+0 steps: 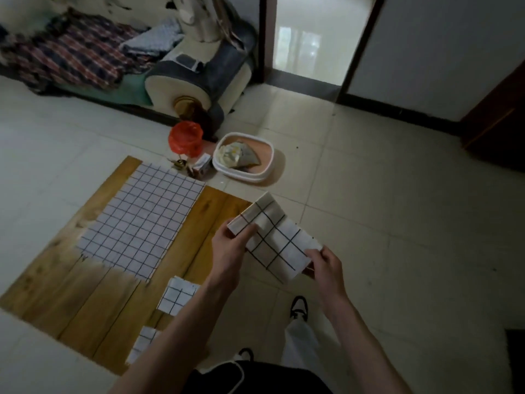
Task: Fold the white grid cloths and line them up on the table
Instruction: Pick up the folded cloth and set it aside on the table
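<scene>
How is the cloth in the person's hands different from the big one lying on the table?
The held cloth is folded small, gripped by left hand and right hand off the table's edge; the big cloth lies spread flat on the wooden table, untouched. Both are white with dark grid lines.

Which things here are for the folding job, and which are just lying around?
For the job:
- folded white grid cloth held in both hands
- big unfolded white grid cloth
- two small folded white grid cloths
- wooden table

Lying about:
- red plastic bag
- pink-and-white oval basin
- small printed box
</scene>
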The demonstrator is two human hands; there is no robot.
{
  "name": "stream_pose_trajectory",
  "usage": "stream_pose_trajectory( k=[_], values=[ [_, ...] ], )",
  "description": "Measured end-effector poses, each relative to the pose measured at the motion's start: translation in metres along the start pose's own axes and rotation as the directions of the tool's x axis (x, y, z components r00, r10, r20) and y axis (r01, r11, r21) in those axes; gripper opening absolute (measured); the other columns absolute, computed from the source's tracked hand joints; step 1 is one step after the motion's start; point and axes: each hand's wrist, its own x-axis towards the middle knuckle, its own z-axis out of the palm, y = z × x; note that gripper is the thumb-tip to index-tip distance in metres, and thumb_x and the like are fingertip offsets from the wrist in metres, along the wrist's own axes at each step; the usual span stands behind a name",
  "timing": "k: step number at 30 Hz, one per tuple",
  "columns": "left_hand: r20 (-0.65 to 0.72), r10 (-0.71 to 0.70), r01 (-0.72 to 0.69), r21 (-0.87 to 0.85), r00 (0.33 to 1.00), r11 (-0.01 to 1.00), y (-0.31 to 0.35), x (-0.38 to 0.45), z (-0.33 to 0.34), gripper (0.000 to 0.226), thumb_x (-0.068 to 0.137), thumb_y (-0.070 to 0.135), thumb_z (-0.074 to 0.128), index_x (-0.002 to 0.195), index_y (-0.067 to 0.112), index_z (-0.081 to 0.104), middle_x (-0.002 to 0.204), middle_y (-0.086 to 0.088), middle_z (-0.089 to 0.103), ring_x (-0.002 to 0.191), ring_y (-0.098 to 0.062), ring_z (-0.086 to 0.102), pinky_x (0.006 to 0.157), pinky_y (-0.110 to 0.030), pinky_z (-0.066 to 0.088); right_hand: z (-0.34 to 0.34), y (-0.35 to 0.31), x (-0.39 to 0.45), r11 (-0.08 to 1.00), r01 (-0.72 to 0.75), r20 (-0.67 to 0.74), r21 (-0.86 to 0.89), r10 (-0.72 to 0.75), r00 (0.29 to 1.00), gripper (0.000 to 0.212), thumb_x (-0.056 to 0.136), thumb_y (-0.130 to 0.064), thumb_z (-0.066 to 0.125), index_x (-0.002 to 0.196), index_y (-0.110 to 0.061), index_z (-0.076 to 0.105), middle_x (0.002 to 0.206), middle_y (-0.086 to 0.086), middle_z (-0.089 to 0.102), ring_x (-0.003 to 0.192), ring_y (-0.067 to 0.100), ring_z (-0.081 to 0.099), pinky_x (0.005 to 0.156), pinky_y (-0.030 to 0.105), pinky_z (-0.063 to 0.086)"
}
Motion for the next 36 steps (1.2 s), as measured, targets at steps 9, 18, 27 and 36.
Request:
stream_pose_trajectory(
  k=[9,18,27,36],
  values=[
    [-0.313,-0.070,0.020,-0.159,0.947,0.987,0.005,0.030,0.024,0.020,0.093,0.016,0.073,0.112,0.020,0.072,0.108,0.002,0.078,0.106,-0.021,0.072,0.096,-0.046,0.058,0.005,-0.041,0.104,0.948,0.137,0.470,-0.286,0.014,0.883,0.006,0.097,-0.011,0.066,0.100,-0.010,0.071,0.095,0.013,0.075,0.086,0.023,0.070,0.076,0.039,0.059],
    [-0.407,-0.172,0.019,-0.354,0.897,0.935,0.015,0.050,0.001,0.019,0.094,0.013,0.072,0.113,0.016,0.071,0.098,0.004,0.080,0.086,-0.010,0.076,0.071,-0.027,0.059,0.071,-0.089,0.157,0.870,0.247,0.770,-0.426,0.206,0.604,0.037,0.087,-0.041,0.071,0.110,-0.012,0.075,0.101,0.011,0.078,0.096,0.030,0.075,0.078,0.039,0.062],
    [-0.507,-0.219,-0.016,-0.419,0.833,0.908,0.019,0.069,-0.065,0.016,0.095,0.016,0.072,0.111,0.016,0.071,0.101,0.000,0.079,0.094,-0.021,0.074,0.076,-0.036,0.062,0.175,-0.098,0.172,0.799,0.368,0.844,-0.475,0.293,0.450,0.026,0.098,-0.036,0.066,0.116,-0.020,0.073,0.114,0.001,0.076,0.111,0.023,0.070,0.096,0.044,0.055],
    [-0.540,-0.273,-0.021,-0.476,0.796,0.879,0.006,0.072,-0.100,0.025,0.098,0.020,0.069,0.122,0.012,0.068,0.115,-0.008,0.077,0.106,-0.029,0.072,0.084,-0.039,0.062,0.232,-0.072,0.166,0.710,0.451,0.833,-0.540,0.375,0.406,0.052,0.092,-0.054,0.070,0.133,-0.023,0.064,0.128,0.000,0.071,0.119,0.021,0.067,0.099,0.047,0.056]
  ],
)
